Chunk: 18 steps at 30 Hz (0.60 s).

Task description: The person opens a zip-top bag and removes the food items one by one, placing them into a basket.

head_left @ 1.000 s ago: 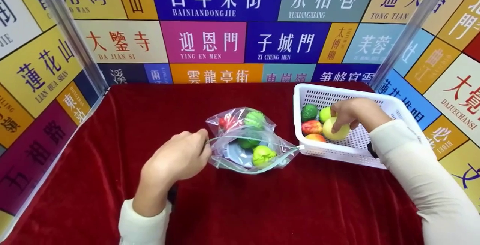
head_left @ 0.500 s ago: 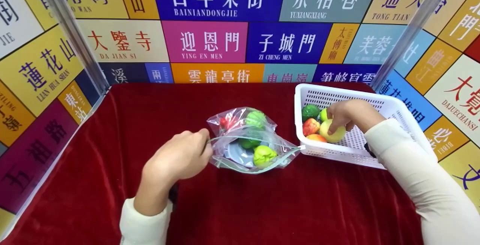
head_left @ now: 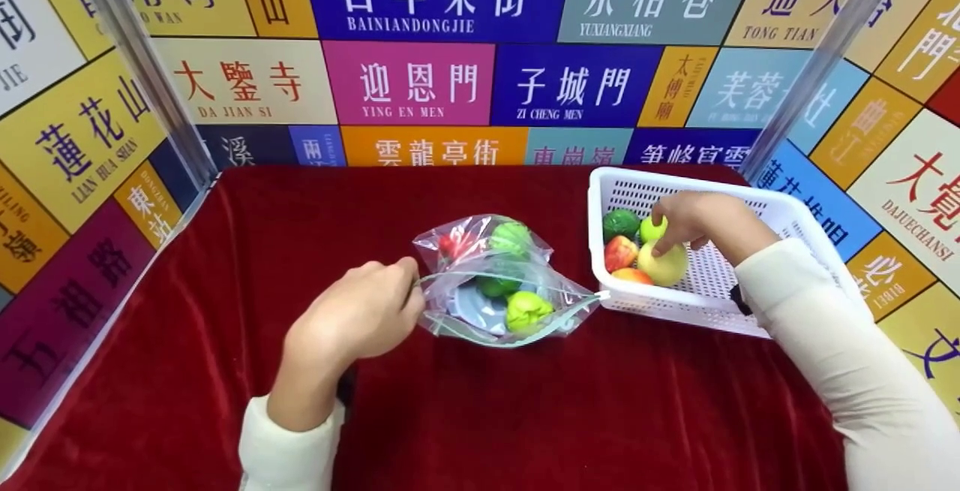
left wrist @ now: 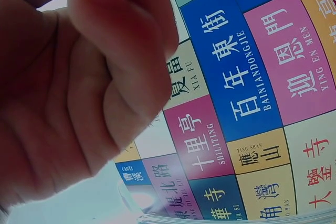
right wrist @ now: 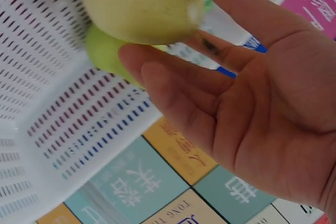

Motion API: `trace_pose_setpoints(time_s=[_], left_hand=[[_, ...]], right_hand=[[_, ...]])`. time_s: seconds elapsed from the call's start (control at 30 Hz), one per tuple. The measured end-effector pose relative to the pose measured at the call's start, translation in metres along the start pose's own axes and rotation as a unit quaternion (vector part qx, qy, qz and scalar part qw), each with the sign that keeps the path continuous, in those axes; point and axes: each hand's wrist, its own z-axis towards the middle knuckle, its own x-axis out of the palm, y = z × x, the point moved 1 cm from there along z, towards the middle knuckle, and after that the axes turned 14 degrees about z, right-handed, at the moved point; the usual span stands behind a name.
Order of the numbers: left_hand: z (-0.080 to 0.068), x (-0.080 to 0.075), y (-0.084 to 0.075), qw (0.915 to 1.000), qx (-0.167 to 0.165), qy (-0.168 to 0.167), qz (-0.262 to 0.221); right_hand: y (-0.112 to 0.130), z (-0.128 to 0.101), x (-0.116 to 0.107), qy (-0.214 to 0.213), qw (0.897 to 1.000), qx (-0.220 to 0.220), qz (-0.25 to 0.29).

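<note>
A clear zip bag (head_left: 480, 311) lies open on the red cloth, holding a light green fruit (head_left: 527, 311), a striped green one (head_left: 510, 238) and a small red one (head_left: 452, 243). My left hand (head_left: 409, 284) pinches the bag's left edge; in the left wrist view the left hand (left wrist: 105, 51) is a curled fist. My right hand (head_left: 664, 239) reaches into the white basket (head_left: 675, 303) and holds a yellow fruit (head_left: 667, 267) between thumb and fingers. The right wrist view shows that yellow fruit (right wrist: 142, 3) at the tips of my right hand (right wrist: 178, 30), with a small green fruit (right wrist: 105, 51) behind.
In the basket also lie a dark green fruit (head_left: 621, 223), a red apple (head_left: 619, 253) and an orange-red fruit (head_left: 632, 275). Clear panels with coloured signs wall in the red cloth (head_left: 525, 416) on the left, back and right.
My right hand has shifted slightly left inside the basket with the yellow fruit, now closer to the other fruits. The left hand and bag have stayed still.
</note>
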Motion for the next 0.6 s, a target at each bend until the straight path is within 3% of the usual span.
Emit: trace_pose_setpoints(time_s=[0.23, 0.33, 0.43, 0.5, 0.6], left_hand=[[0.0, 0.0, -0.001, 0.9999, -0.002, 0.01, -0.004], [0.001, 0.0, -0.001, 0.9999, -0.001, 0.014, -0.008], [0.001, 0.0, -0.001, 0.9999, 0.0, 0.013, -0.01], [0.0, 0.0, -0.001, 0.9999, 0.001, 0.011, -0.011], [-0.001, -0.001, -0.002, 0.9999, 0.0, 0.008, -0.01]], right_hand=[[0.04, -0.035, -0.018, -0.084, 0.992, -0.036, -0.091], [0.068, -0.061, -0.022, -0.113, 0.99, -0.057, -0.069], [0.099, -0.095, -0.018, -0.159, 0.981, -0.103, -0.04], [0.116, -0.12, -0.009, -0.198, 0.968, -0.156, -0.007], [0.131, -0.153, 0.017, -0.252, 0.931, -0.259, 0.053]])
